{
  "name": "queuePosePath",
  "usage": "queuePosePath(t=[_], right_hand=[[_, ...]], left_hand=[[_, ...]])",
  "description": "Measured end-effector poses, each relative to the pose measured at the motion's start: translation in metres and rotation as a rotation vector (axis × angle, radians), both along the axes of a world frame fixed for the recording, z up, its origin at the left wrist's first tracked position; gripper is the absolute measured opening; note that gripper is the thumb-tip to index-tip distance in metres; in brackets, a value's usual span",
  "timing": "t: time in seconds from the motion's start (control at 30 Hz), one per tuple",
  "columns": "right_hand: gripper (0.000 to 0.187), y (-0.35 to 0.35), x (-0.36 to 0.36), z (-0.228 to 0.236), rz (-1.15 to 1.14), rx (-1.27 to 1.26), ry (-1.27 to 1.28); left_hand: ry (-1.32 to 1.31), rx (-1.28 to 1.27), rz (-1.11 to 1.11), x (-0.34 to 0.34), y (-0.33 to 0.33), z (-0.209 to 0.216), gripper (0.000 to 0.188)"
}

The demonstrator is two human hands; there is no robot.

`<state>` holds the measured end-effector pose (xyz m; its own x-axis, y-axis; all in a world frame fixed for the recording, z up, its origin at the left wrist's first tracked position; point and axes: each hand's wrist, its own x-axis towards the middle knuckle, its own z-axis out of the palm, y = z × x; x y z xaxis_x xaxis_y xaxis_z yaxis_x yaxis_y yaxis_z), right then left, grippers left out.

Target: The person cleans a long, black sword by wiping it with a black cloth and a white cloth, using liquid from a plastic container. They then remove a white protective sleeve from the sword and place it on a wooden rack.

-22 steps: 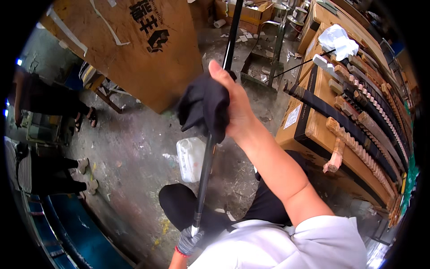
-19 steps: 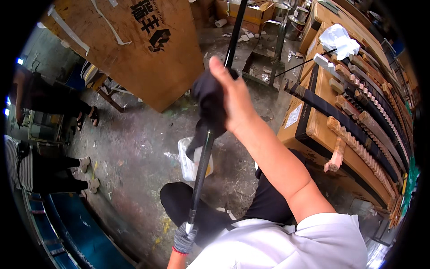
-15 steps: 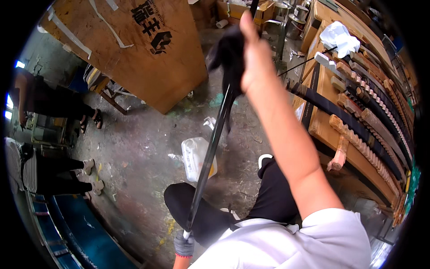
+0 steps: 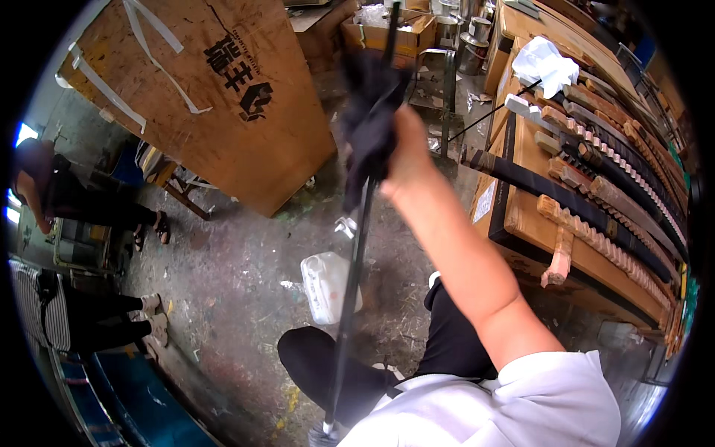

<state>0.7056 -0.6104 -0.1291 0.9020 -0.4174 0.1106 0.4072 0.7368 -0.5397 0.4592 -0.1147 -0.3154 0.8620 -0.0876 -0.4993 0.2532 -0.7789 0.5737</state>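
Observation:
A long, glossy black rod (image 4: 348, 298) runs slantwise from the lower edge up past the middle of the view. My bare right hand (image 4: 406, 153) is closed around a black cloth (image 4: 370, 123) that wraps the rod's upper part; motion blurs both. Beyond the cloth, the rod's far end sticks out. Low in the picture, my left hand (image 4: 323, 436) wears a grey knit glove and grips the rod's near, pale-tipped end; much of this hand is cut off by the edge.
A white plastic jug (image 4: 325, 287) lies on the floor before my knees. At right, sword-like pieces with notched wooden handles (image 4: 588, 216) lie on cardboard boxes (image 4: 521, 216). A big brown board (image 4: 246, 141) leans ahead; two people (image 4: 82, 186) stand at left beside a blue bench (image 4: 141, 395).
My right hand and the black cloth have shifted left and a little nearer along the rod. The rod looks steeper, and the whole view has moved slightly.

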Motion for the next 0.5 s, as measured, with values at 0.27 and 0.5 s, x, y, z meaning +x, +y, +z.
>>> queuePosePath(t=[0.27, 0.5], right_hand=[[0.019, 0.066, 0.001, -0.002, 0.004, -0.041, 0.3], [0.034, -0.059, 0.03, 0.026, -0.03, -0.195, 0.088]], left_hand=[[-0.254, 0.13, -0.005, 0.022, 0.001, -0.005, 0.02], [1.181, -1.293, 0.853, -0.014, 0.182, -0.094, 0.029]])
